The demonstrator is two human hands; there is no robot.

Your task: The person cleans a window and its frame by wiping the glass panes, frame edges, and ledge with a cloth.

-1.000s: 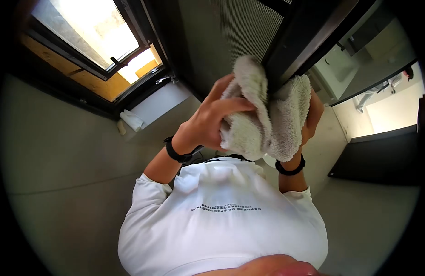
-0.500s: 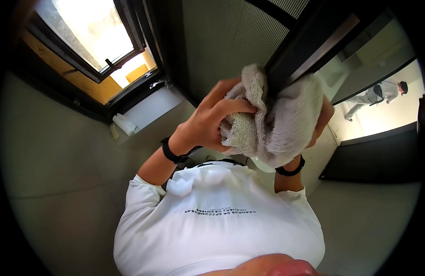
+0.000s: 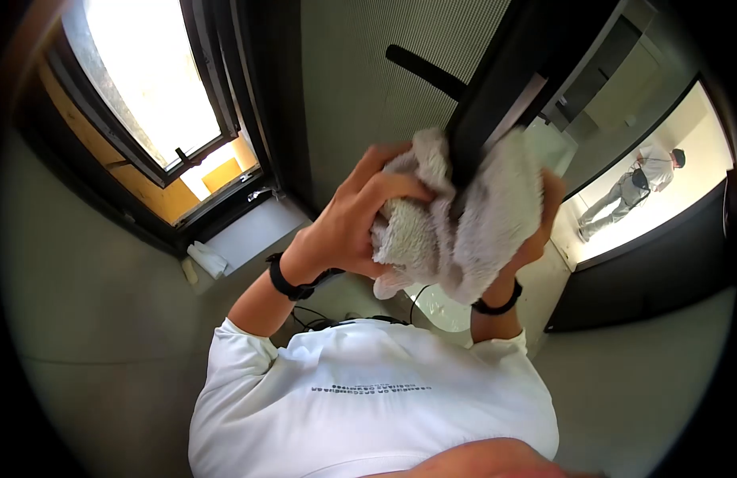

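A fluffy light grey cloth (image 3: 496,215) is wrapped around both sides of the dark vertical edge of a door (image 3: 480,135). My left hand (image 3: 352,215) grips the bunched part of the cloth on the ribbed-panel side, its fingers bent over the folds. On the other side, my right hand (image 3: 540,223) presses and holds the cloth from behind; its fingertips are partly hidden by the pile. A dark handle (image 3: 426,72) sticks out over the ribbed panel, above the cloth.
An open window (image 3: 153,80) is at the upper left, with a white ledge (image 3: 257,231) and a rolled white cloth (image 3: 207,260) below it. On the right, a person (image 3: 635,191) shows in a bright mirror-like area. Dark cables (image 3: 308,319) hang near my waist.
Both hands and the cloth have shifted slightly down in view along the door edge. The handle has come into view, and the person at the right now shows more fully.
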